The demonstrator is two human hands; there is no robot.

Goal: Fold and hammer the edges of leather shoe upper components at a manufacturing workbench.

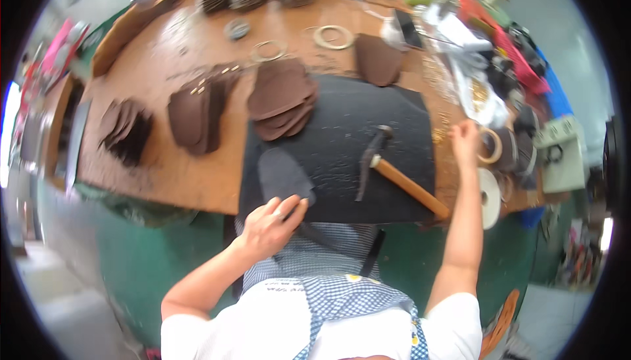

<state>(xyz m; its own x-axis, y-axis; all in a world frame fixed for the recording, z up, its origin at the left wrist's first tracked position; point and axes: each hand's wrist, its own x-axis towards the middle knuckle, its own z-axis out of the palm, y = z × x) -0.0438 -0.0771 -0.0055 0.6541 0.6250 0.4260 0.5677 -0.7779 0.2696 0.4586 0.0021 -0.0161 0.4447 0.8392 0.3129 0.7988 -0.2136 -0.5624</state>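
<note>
1. Head view: the left hand (271, 223) rests at the near edge of a black mat (342, 156), fingers curled and pinching the near end of a dark grey cut leather piece (282, 177) that lies flat on the mat's near left part.
2. The right hand (464, 142) reaches out to the right of the mat, fingers spread over the wooden table (164, 169) just beside a roll of tape (490, 146); whether it holds anything I cannot tell.
3. A hammer (394, 175) with a wooden handle lies on the mat between the two hands, head toward the far side, handle pointing near right.
4. A stack of brown leather pieces (281, 97) sits on the far left corner of the mat, and further brown pieces (196, 112) lie left of it on the table.
5. One more brown piece (378, 59) lies beyond the mat, with metal rings (333, 36) farther away.
6. A white tape roll (488, 197) stands at the near right table edge.
</note>
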